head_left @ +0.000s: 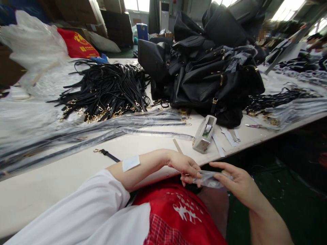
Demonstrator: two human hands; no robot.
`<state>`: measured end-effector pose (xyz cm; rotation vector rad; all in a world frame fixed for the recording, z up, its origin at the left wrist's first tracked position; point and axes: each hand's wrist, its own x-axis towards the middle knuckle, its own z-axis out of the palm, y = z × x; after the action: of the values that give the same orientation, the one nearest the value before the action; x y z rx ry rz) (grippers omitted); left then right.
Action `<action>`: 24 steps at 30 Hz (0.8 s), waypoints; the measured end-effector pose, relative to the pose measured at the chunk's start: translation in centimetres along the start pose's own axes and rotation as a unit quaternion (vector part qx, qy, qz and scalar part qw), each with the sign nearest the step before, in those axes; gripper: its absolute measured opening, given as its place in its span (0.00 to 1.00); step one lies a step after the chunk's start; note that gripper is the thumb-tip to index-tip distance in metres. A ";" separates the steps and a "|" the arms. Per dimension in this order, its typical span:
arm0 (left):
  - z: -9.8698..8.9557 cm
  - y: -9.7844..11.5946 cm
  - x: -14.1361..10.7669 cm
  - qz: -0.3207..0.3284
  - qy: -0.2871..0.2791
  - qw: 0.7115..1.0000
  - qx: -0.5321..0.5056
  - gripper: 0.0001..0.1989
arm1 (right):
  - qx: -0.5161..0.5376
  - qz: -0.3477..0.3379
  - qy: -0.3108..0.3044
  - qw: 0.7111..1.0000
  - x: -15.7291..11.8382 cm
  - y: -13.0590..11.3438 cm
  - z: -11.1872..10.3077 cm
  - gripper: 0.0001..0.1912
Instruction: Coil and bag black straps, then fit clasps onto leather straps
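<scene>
Just on the near side of the tape dispenser [203, 143], past the edge of the white table [155, 142], I see a person in a red apron [187, 211] handling a piece of clear plastic [208, 180] with both hands. The left hand [183, 164] pinches one end between thumb and curled fingers; something dark shows beneath it, too hidden to make out. The right hand [240, 185] holds the other end, its thumb pressed on the film and its forefinger stretched out above, so the plastic spans the gap between the hands, clear of the tabletop. Left of the dispenser, a black strap [110, 155] with a gold clasp lies on the table and passes out of sight behind the left forearm. Plastic-wrapped straps [150, 131] run leftward from beside the dispenser, and beyond them sits a tangled heap of loose straps [109, 86]. Behind the dispenser rise piled black bags [195, 86]; just to its right lie white paper strips [228, 136].
</scene>
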<state>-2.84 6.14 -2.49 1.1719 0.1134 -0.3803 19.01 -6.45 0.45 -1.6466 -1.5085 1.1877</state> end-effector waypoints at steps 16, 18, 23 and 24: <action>1.6 0.6 0.7 0.034 0.029 0.996 -0.078 0.22 | 0.026 -0.043 -0.027 0.998 0.7 -0.1 -1.1 0.23; 2.2 1.3 0.5 0.092 0.020 0.983 -0.155 0.22 | 0.045 -0.071 -0.102 0.991 0.5 -0.8 -0.1 0.31; 2.6 3.8 -0.4 0.330 0.225 0.892 -0.213 0.23 | 0.030 -0.040 -0.105 0.993 1.0 -0.8 3.3 0.13; 2.1 4.0 -0.5 0.349 0.302 0.872 -0.165 0.23 | 0.025 -0.049 -0.083 0.995 1.2 -0.6 3.4 0.13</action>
<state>-2.11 5.66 2.01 0.8790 0.2753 0.6397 15.63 -5.63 -0.65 -1.4550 -1.6267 1.3238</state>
